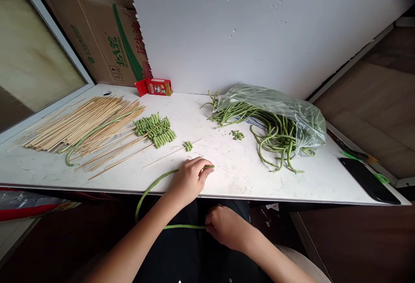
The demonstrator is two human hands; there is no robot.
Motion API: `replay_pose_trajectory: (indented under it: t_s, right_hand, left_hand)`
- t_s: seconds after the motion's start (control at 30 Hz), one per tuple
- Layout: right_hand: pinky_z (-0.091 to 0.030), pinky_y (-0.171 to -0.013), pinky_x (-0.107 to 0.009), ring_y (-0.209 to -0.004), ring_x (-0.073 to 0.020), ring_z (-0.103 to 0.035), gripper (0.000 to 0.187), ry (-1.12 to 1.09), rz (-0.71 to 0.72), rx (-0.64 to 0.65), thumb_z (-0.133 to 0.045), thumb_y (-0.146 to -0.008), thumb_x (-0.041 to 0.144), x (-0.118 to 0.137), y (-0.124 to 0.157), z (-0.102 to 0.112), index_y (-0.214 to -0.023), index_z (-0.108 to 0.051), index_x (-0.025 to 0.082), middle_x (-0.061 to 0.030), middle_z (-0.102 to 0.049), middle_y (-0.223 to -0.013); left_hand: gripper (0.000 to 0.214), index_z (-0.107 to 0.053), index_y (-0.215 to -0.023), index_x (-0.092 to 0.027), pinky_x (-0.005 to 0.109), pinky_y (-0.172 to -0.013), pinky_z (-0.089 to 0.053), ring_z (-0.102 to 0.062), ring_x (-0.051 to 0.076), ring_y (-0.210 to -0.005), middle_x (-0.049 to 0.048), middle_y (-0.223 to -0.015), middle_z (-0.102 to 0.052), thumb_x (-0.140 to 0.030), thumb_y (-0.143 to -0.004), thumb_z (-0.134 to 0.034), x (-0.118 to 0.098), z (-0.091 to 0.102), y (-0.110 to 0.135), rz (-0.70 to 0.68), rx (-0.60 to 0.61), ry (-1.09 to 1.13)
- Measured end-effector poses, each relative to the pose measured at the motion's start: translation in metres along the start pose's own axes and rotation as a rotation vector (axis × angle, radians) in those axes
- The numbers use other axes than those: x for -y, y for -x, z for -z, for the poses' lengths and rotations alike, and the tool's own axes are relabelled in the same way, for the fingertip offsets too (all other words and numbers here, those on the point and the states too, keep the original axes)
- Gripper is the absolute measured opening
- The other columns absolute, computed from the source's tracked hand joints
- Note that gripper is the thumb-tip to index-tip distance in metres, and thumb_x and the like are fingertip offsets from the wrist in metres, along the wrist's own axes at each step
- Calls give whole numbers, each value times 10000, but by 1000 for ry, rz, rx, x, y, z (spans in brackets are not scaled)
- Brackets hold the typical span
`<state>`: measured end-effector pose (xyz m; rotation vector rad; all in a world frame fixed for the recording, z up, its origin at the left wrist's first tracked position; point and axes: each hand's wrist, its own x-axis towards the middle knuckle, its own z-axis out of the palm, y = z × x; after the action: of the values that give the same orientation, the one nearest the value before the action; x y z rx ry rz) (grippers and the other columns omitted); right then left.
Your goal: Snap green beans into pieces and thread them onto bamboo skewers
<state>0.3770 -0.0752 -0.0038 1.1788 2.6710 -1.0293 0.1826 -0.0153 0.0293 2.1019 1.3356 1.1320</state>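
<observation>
A long green bean [155, 182] curves from the white table down over its front edge and back toward my lap. Near that edge my left hand [191, 177] pinches the bean close to one end. Below the table, over my lap, my right hand [223, 224] is closed on its other end. Just beyond my left hand lies a single bamboo skewer [162, 157] with a few short bean pieces [188, 145] on it. Farther left sit several filled skewers [155, 129], their bean segments packed side by side.
Bare skewers [81, 123] pile up at left, with a loose bean [97, 131] across them. At right, a plastic bag [275, 99] spills long beans [279, 134]. Small bean scraps [237, 135], a red box [158, 87], and a black phone [369, 179] also lie on the table.
</observation>
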Motion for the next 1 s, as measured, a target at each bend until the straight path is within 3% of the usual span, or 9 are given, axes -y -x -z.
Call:
replay_pose_trajectory:
  t_s: [0.1,0.17,0.23,0.33,0.47,0.6,0.73,0.83,1.0]
  right_hand:
    - [-474,-641,-254,-681,-143,-646,160,-226,16,-93,-701,-849,110,30,25,53,-919,-812,203,-30,-750,-860]
    - [-483,-644,-236,-689,-130,-647,112,-418,58,-198,-729,-917,220,42,34,84,-988,-816,216,-24,-759,-861]
    - [-463,-601,-238,-660,-127,-623,127,-544,68,-342,-758,-938,327,44,32,107,-952,-811,212,-27,-760,-824]
    - [-535,-704,-275,-806,-175,-697,220,-761,107,-502,-794,-925,410,33,13,127,-919,-787,190,-74,-793,-940]
    - [-508,-570,-266,-760,-179,-700,303,-926,148,-560,-861,-851,472,17,-16,131,-871,-775,182,-93,-795,-962]
    - [-485,-524,-270,-697,-167,-669,299,-968,163,-645,-881,-826,475,13,-29,126,-856,-789,192,-84,-798,-920]
    - [-557,-634,-304,-801,-201,-708,263,-884,181,-700,-879,-833,456,16,-24,127,-899,-823,207,-82,-802,-930]
    - [-572,-686,-314,-874,-217,-723,223,-792,203,-748,-871,-852,414,18,-15,131,-967,-837,226,-82,-800,-947]
    - [-557,-654,-302,-857,-211,-728,182,-700,212,-835,-846,-884,366,15,-6,128,-1014,-836,239,-77,-801,-933]
  left_hand:
    - [115,-671,-1076,-211,314,-823,-526,-717,201,-920,61,-1012,-767,-286,-1064,-585,-9,14,-3,12,-52,74]
    - [148,-667,-1082,-207,285,-761,-528,-719,178,-838,52,-953,-765,-327,-1069,-582,-17,26,-4,41,-71,123]
    - [177,-669,-1077,-201,264,-723,-529,-710,162,-775,36,-872,-748,-357,-1069,-586,-26,37,-6,75,-70,164]
    - [217,-681,-1075,-198,244,-699,-530,-699,153,-763,29,-844,-730,-392,-1071,-583,-37,48,-7,135,-68,215]
    - [193,-713,-1040,-204,238,-701,-523,-676,156,-846,59,-1024,-740,-387,-1036,-652,-46,50,-7,108,-97,178]
    - [144,-741,-1045,-226,252,-610,-451,-532,116,-653,27,-993,-739,-341,-962,-765,-49,47,-7,70,-42,91]
    - [47,-768,-983,-237,264,-622,-453,-555,136,-667,11,-851,-734,-278,-974,-748,-51,45,-6,22,-81,26]
    - [63,-782,-1021,-253,281,-657,-497,-633,168,-746,25,-891,-763,-275,-971,-751,-49,43,-6,-2,-130,-6]
    - [77,-791,-1026,-252,335,-776,-551,-698,211,-856,46,-948,-789,-283,-980,-739,-45,38,-5,-11,-97,-1]
